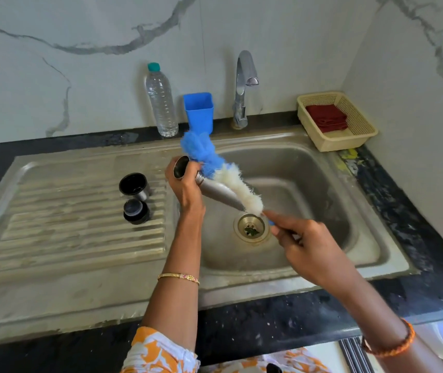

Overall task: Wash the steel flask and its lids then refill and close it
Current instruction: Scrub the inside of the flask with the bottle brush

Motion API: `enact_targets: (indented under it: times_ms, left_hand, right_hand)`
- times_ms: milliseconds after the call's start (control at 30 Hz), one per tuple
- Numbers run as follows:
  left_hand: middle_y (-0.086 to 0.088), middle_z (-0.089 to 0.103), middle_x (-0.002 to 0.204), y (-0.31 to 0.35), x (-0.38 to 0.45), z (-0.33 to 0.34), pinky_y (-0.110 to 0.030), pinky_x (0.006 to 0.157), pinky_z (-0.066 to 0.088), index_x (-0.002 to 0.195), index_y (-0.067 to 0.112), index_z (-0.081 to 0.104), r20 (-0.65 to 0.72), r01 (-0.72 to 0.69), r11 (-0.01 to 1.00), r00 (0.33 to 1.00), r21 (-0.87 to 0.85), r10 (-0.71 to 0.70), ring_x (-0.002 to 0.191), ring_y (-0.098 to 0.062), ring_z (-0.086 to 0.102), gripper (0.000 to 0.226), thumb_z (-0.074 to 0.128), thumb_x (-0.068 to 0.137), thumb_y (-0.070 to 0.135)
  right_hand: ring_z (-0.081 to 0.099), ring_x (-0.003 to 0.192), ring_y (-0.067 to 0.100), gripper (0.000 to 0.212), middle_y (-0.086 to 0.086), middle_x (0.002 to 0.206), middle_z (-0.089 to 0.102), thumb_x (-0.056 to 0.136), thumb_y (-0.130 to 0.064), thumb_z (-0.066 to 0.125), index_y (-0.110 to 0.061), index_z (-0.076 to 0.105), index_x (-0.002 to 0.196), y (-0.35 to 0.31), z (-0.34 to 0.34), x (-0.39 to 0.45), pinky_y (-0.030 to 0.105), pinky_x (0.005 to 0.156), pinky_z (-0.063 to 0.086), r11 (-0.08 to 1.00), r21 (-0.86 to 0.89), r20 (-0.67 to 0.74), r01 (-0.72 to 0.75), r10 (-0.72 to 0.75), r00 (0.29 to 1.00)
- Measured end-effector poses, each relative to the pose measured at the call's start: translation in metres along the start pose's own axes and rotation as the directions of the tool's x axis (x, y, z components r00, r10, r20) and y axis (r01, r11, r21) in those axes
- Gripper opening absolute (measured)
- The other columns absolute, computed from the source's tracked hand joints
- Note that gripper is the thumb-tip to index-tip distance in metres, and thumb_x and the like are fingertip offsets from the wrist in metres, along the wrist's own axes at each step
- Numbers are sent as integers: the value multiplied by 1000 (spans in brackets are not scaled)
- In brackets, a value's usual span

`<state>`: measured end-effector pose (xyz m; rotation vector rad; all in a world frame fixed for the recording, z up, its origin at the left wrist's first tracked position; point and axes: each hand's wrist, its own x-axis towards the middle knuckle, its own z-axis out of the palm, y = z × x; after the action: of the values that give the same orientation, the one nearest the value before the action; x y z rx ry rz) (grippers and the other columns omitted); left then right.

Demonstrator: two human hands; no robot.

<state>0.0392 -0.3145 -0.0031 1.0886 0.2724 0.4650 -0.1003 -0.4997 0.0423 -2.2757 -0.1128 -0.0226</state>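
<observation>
My left hand [185, 184] grips the steel flask [215, 190] near its open mouth and holds it tilted over the sink basin [303, 168], mouth up and to the left. My right hand [301, 240] pinches the blue handle of a bottle brush [231, 179]. The brush's white and blue bristles lie outside the flask, along its upper side. Two lids stand on the ribbed drainboard [67, 211]: the cup lid [134, 186] upside down, and the black stopper [136, 211] in front of it.
A tap [244, 84] rises behind the basin, with no water running. A clear water bottle [162, 100] and a blue cup [199, 110] stand on the black counter behind. A cream basket [360, 122] with a red cloth sits at the right corner. The drain [251, 227] holds bits of debris.
</observation>
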Motion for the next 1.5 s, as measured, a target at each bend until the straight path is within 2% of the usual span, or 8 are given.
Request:
enact_targets:
  times_ms: [167, 300, 533, 700, 867, 1233, 1367, 1500]
  left_hand:
    - [1, 56, 65, -2, 5, -6, -26, 57, 41, 66, 19, 58, 100, 40, 996, 994, -75, -32, 61, -16, 54, 16, 63, 51, 22]
    - [2, 55, 60, 0, 10, -6, -24, 59, 44, 68, 8, 48, 182, 25, 992, 983, -121, -2, 56, -13, 52, 21, 61, 54, 18]
    - [3, 57, 62, -1, 7, -4, -22, 55, 42, 69, 10, 53, 115, 82, 993, 991, -81, -73, 58, -13, 54, 21, 61, 52, 19]
    - [2, 59, 63, 0, 0, 6, -21, 53, 42, 72, 13, 59, 94, 191, 970, 979, -152, -179, 58, -14, 56, 30, 62, 47, 30]
    - [2, 61, 62, 2, -14, 22, -20, 53, 47, 76, 10, 58, 109, 241, 932, 970, -269, -219, 59, -13, 59, 20, 58, 61, 22]
    - [0, 60, 68, 7, -13, 49, -29, 70, 52, 78, 9, 54, 180, 84, 956, 983, -281, -34, 73, -20, 61, 31, 63, 52, 23]
    - [-3, 67, 94, -4, -22, 57, -41, 88, 54, 94, 20, 58, -126, 168, 979, 975, -113, -182, 90, -19, 64, 44, 77, 57, 32]
    - [-7, 70, 99, -7, -27, 61, -49, 93, 53, 110, 10, 67, -332, 254, 943, 889, -216, -315, 100, -28, 68, 54, 82, 63, 29]
  right_hand:
    - [61, 101, -1, 33, -9, 116, 66, 94, -14, 54, -24, 60, 125, 12, -4, 6, -7, 77, 35, 993, 11, 33, -114, 113, 993]
    - [44, 48, -7, 34, -11, 87, 65, 96, -13, 49, -23, 60, 125, 37, -17, 9, 4, 54, 36, 942, -99, 28, -321, 325, 945]
    - [31, 46, 6, 29, -9, 56, 42, 97, -20, 44, -28, 65, 116, 74, -6, 18, 13, 36, 26, 810, -15, 46, -586, 586, 809]
    - [16, 27, 3, 18, 18, 90, 67, 97, -16, 44, -8, 56, 108, 82, -3, 44, 10, 29, 13, 291, 621, 398, -728, 682, 613]
    - [17, 26, -1, 42, 34, 113, 61, 87, -52, 53, -18, 51, 113, 80, 7, 74, 11, 24, 20, 91, 733, 565, -674, 471, 678]
    - [20, 26, 2, 43, 27, 101, 66, 81, -48, 64, -16, 49, 105, 84, 6, 114, 12, 27, 23, -79, 781, 562, -620, 523, 641]
    - [18, 26, 3, 29, 29, 101, 61, 85, -40, 62, -13, 53, 92, 81, 13, 113, 12, 27, 21, -100, 848, 491, -521, 520, 699]
    - [19, 26, 3, 32, 25, 95, 55, 87, -42, 58, -11, 53, 86, 81, 28, 109, 12, 26, 18, -71, 844, 495, -532, 485, 721]
